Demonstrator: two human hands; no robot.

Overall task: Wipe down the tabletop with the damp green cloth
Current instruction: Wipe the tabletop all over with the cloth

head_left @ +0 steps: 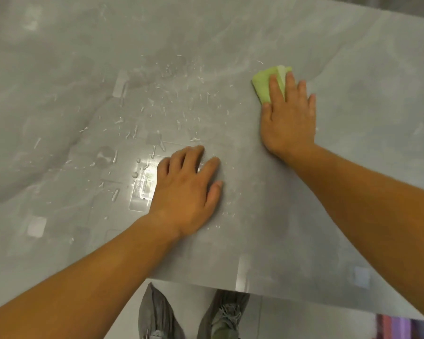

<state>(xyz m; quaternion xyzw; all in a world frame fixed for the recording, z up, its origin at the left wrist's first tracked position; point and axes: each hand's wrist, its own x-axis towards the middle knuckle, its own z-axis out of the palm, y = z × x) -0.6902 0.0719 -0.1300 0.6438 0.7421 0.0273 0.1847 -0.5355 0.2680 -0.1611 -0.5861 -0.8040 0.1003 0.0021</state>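
Mid-wipe: my right hand point(288, 118), fingers spread, presses the cloth point(263, 85) flat on the tabletop's point(353, 179) far right, while my left hand point(186, 189) rests loose-fingered beside droplets point(157, 113) that the next stroke should probably sweep.

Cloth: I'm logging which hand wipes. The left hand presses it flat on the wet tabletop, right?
No. In the head view the right hand presses the cloth flat on the wet tabletop; the left hand rests on bare tabletop.
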